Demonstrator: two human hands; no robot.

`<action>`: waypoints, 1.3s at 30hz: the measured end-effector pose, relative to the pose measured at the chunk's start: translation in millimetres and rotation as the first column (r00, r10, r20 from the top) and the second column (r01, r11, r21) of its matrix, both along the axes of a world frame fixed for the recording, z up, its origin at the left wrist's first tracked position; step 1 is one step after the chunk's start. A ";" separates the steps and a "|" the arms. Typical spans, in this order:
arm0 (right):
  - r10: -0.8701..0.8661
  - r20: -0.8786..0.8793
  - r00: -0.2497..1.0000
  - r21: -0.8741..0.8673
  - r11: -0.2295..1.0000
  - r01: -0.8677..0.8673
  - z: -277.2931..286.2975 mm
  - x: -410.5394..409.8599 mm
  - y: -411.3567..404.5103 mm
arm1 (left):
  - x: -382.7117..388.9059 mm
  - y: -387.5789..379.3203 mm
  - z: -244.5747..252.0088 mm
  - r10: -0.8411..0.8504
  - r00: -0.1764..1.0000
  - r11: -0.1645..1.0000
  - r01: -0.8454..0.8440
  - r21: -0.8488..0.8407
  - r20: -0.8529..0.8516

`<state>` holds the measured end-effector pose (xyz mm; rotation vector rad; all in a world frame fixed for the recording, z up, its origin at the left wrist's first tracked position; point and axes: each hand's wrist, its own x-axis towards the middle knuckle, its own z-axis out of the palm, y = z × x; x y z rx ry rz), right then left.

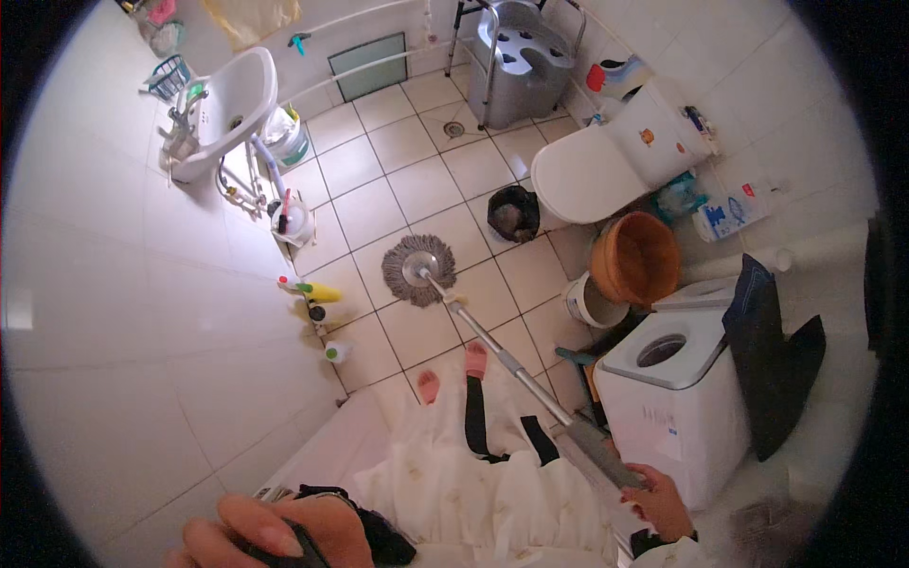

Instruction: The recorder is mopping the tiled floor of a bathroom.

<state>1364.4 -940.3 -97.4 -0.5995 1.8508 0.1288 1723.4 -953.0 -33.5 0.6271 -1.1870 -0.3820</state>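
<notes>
A round spin mop head with grey-brown strands lies spread on the tiled floor, ahead of my feet. Its metal handle slants down to the right, ending in a thick grey grip. My right hand is closed around that grip, beside the white washing machine. At the lower left, very near the camera, my left hand curls around a dark object. Most of that object is hidden by the fingers or cut off by the picture's edge, so its kind is unclear.
A washbasin is at the upper left, with bottles along the wall below. On the right stand a lidded toilet, a black-lined bin, an orange basin, a white bucket and the washing machine.
</notes>
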 end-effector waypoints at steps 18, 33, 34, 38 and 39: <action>0.611 0.198 0.766 -0.393 0.766 -0.510 -161.4 171.3 -3.4 | 53.8 111.0 34.4 -0.331 0.913 0.875 0.391 0.286 -0.239; 0.679 0.076 0.730 -0.373 0.699 -0.611 -89.9 -28.0 117.4 | -43.9 145.6 39.0 -0.380 0.906 0.874 0.418 0.247 -0.186; 0.655 0.011 0.755 -0.372 0.704 -0.605 -80.9 -41.1 121.7 | -49.7 149.6 39.0 -0.389 0.903 0.869 0.426 0.252 -0.183; 0.508 0.002 0.861 -0.344 0.809 -0.476 -65.3 -93.8 145.7 | -78.6 174.7 37.4 -0.436 0.896 0.828 0.435 0.354 -0.080; 0.464 -0.025 0.885 -0.321 0.835 -0.447 -49.8 -110.7 165.8 | -80.8 172.4 34.6 -0.457 0.887 0.822 0.449 0.351 -0.065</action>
